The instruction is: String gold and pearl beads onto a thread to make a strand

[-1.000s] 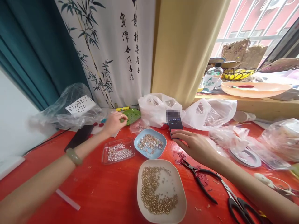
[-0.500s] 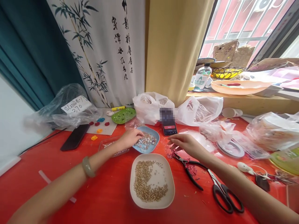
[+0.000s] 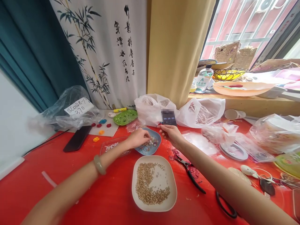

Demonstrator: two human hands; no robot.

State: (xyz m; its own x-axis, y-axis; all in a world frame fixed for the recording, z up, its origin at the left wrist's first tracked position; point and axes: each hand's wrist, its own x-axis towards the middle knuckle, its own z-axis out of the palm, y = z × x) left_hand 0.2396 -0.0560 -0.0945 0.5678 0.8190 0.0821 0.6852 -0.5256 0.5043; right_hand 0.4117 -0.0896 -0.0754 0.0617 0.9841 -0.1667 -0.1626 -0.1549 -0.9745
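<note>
Black phone (image 3: 77, 142): flat, glossy slab lying face down on the red table (image 3: 112, 190), well to the left of the left hand.
Clear tray (image 3: 110, 147): shallow transparent plastic rectangle holding pale round pearls; it sits under the left wrist, just left of the left hand.
Green bangle (image 3: 99, 164): smooth, pale jade-like ring on the left forearm, nearer the person than the hand.
Left hand (image 3: 138, 138): fingertips pinched together over the blue dish, dipping into its beads; what they pinch is too small to tell.
Blue dish (image 3: 150, 146): small rounded-square dish, matte blue, holding mixed shiny beads in pearl and pastel tones; directly under the left hand's fingers, between the two hands.
Beige plate (image 3: 152, 206): rounded-square plate, smooth and matte, holding a crescent heap of tiny gold round beads; nearer the person than both hands.
Right hand (image 3: 170, 133): fingers closed on the lower edge of the timer phone, holding it tilted up.
Timer phone (image 3: 169, 118): dark rectangular screen showing white digits 00:36:09, just beyond the right hand's fingertips, in front of the white plastic bags (image 3: 152, 107).
Pliers (image 3: 189, 172): thin metal jaws with black handles, lying on the table under the right forearm.
Scissors (image 3: 225, 206): black looped handles, beside the right forearm, partly hidden by it.
</note>
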